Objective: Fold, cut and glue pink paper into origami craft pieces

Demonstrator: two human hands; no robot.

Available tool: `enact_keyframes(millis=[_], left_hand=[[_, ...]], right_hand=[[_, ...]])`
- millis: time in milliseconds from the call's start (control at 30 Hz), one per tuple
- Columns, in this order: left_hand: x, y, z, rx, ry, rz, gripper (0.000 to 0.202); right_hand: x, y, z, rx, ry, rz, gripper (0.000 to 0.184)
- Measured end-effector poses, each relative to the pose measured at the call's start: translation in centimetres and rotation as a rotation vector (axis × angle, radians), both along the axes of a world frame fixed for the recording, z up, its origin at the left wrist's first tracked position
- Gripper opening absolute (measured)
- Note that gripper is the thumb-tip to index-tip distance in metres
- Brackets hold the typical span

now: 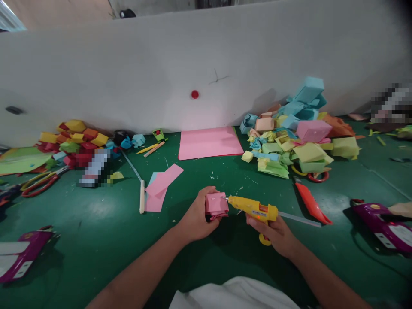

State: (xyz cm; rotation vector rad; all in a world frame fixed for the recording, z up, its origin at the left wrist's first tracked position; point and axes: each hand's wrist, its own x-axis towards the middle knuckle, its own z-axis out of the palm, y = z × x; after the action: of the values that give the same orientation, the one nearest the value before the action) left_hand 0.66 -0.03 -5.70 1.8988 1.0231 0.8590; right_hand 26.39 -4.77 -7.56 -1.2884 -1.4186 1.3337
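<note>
My left hand (200, 216) is closed around a small pink paper box (216, 203), its folded top face turned up toward me. In my right hand (281, 236) is a yellow hot glue gun (252, 207), gripped by its handle. The metal nozzle points left and reaches the box's upper right edge; whether it touches the paper I cannot tell. A clear glue stick (299, 218) sticks out of the gun's back end. Left of my hands, pink paper strips (164, 182) lie over a light blue piece.
Pink paper sheets (209, 143) lie by the white wall (144, 73). Folded paper pieces are heaped right (286, 148) and left (75, 137). Scissors (45, 182), a red-handled cutter (312, 201), a wooden-handled rod (142, 197) and purple machines (383, 227) rest on the green table (122, 240).
</note>
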Motion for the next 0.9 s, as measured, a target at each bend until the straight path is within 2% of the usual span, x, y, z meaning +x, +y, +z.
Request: enact_keyframes(millis=[200, 533, 900], left_hand=[[0.0, 0.0, -0.1, -0.009, 0.001, 0.001, 0.082], [0.0, 0.0, 0.0, -0.007, 0.007, 0.009, 0.08], [0.0, 0.0, -0.1, 0.013, 0.003, 0.007, 0.081]], right_hand=[[0.1, 0.0, -0.3, -0.013, -0.031, -0.005, 0.048], [-0.3, 0.1, 1.1, 0.023, -0.079, 0.015, 0.051], [-0.2, 0.1, 1.2, 0.048, -0.089, 0.063, 0.051]])
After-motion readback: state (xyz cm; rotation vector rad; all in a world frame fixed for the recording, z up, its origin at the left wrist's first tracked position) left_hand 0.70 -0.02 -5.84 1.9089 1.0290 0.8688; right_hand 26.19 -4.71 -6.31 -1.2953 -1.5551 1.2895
